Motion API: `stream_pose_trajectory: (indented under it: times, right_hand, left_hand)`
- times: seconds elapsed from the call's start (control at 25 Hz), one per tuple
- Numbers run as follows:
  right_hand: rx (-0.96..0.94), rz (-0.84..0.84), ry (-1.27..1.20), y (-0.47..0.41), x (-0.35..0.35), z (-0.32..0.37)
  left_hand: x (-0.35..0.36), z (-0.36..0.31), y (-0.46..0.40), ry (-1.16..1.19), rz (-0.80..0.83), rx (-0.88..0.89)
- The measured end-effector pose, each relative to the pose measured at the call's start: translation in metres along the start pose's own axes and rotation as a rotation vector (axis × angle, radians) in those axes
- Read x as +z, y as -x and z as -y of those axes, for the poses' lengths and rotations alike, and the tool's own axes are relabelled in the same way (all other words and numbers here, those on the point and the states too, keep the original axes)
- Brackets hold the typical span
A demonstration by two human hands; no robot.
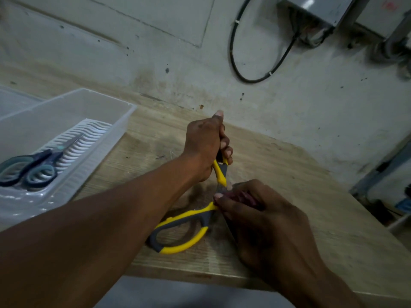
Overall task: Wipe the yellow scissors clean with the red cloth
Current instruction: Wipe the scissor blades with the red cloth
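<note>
Stained grey wall (155,70) behind a pale wooden desk (289,170); a black cable (233,52) loops on the wall below a metal box (311,12). Yellow scissors (189,221) at the desk's middle, opened wide; one handle loop lies on the desk toward the near edge, the other is raised. Left hand (205,147) curled round the raised handle, thumb pointing up. Right hand (262,216) closed over the red cloth (246,195), fingertips pinching it against the blade near the pivot; only a little cloth shows between the fingers. Clear tray (106,112) at the desk's left edge holds blue scissors (31,167), closed, well apart from the hands.
</note>
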State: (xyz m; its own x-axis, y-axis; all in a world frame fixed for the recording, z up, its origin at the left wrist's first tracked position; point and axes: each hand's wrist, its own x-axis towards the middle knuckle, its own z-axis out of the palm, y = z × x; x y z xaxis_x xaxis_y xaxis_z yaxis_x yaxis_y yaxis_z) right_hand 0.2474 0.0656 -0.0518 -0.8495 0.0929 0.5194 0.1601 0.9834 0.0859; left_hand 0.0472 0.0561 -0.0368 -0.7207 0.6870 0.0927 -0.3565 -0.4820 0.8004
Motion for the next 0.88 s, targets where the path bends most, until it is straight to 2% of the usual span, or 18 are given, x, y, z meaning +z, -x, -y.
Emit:
stream_pose_trajectory:
  times: [0.12, 0.24, 0.44, 0.6, 0.72, 0.88]
  right_hand:
    - [-0.061, 0.086, 0.187, -0.015, 0.005, -0.002]
    - [-0.071, 0.062, 0.193, -0.008, 0.007, -0.006]
    - [0.026, 0.016, 0.129, 0.004, 0.006, -0.003]
    - [-0.076, 0.025, 0.222, -0.004, 0.009, -0.002]
    - [-0.038, 0.060, 0.204, 0.009, 0.001, -0.001]
    - [-0.068, 0.060, 0.270, -0.017, 0.004, 0.001]
  left_hand:
    - [-0.001, 0.002, -0.002, 0.006, -0.029, 0.007]
    - [-0.002, 0.003, -0.002, 0.017, -0.018, -0.007]
    - [-0.001, 0.001, -0.002, 0.013, -0.015, -0.006]
    - [-0.003, 0.001, -0.003, 0.034, -0.013, -0.034]
    - [-0.002, 0.002, -0.002, 0.020, -0.024, -0.044]
    - [-0.002, 0.000, -0.004, 0.042, -0.042, -0.043]
